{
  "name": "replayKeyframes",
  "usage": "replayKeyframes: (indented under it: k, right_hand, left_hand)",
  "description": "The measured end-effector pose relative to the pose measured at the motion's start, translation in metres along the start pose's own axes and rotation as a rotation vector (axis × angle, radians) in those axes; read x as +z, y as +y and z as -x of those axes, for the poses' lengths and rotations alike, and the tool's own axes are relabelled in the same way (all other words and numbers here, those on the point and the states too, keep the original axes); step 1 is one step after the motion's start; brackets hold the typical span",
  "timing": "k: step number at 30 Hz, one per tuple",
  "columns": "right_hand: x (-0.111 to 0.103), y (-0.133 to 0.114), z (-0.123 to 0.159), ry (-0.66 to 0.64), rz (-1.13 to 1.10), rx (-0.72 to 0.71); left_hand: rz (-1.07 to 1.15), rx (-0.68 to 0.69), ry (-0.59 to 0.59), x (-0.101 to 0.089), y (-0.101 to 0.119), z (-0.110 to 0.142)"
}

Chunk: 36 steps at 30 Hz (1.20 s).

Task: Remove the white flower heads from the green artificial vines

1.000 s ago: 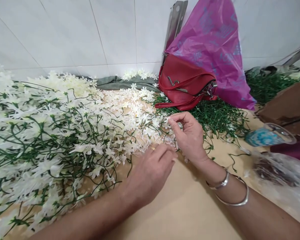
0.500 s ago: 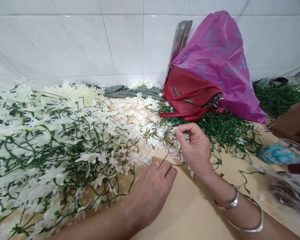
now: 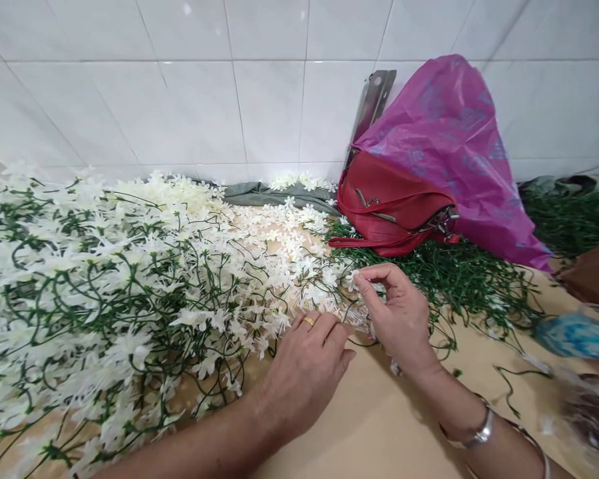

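My right hand (image 3: 399, 316) pinches a small white artificial flower (image 3: 353, 279) between thumb and forefinger, above loose white blossoms. Lower and to the left is my left hand (image 3: 312, 362), back upward, its fingers curled down at the small white sticks; its fingertips are hidden, so what they hold does not show. A green stem (image 3: 364, 342) runs between the two hands. Scattered white petals (image 3: 289, 243) lie just beyond them. To the left spreads a large heap of white flowers on green stems (image 3: 104, 299).
A red handbag (image 3: 394, 199) and a magenta plastic bag (image 3: 454, 133) lean near the tiled wall. Green stems (image 3: 464, 279) are piled under the handbag. A blue-and-white item (image 3: 576, 334) and a clear plastic bag (image 3: 586, 406) lie at the right.
The view has tilted up and shifted slightly left. My left hand has moved a little at the white sticks, its thumb now showing. My right hand keeps its pinch.
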State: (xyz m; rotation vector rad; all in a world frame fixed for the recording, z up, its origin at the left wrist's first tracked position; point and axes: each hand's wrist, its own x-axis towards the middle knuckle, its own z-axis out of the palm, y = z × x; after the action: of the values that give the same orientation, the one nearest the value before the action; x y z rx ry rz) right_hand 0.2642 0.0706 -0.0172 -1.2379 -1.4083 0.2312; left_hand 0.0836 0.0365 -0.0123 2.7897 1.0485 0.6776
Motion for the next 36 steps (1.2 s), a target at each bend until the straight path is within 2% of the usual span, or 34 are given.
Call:
replayKeyframes:
  k: [4,11,14,19,21,25,28,31,36]
  right_hand:
    - [0.0,0.0,-0.001,-0.013,0.002,0.016]
    - [0.001,-0.001,0.002,-0.042,-0.013,0.053]
    - [0.0,-0.002,0.0,-0.033,-0.039,0.061]
    - [-0.006,-0.005,-0.01,0.184,-0.111,0.108]
    - [-0.006,-0.005,-0.011,0.197,-0.126,0.121]
    - [-0.004,-0.005,-0.006,0.1,-0.13,0.144]
    - [-0.002,-0.005,-0.002,0.071,-0.109,0.111]
    - [0.0,-0.004,-0.001,0.066,-0.107,0.084]
    - [0.001,-0.001,-0.001,0.058,-0.095,0.092]
  left_hand:
    - [-0.007,0.026,0.006,0.004,-0.004,0.0]
    - [-0.123,0.082,-0.07,0.008,-0.007,0.001]
    - [-0.063,0.077,0.011,0.003,-0.005,-0.002]
    - [0.227,0.074,0.205,-0.003,-0.003,-0.003]
    - [0.334,0.032,0.271,-0.003,-0.005,-0.002]
    - [0.528,-0.115,0.404,-0.002,-0.009,-0.002]
    - [0.618,-0.247,0.496,-0.002,-0.012,-0.005]
    - [0.698,-0.362,0.534,0.001,-0.015,-0.008]
    - [0.829,-0.408,0.54,0.007,-0.016,-0.007]
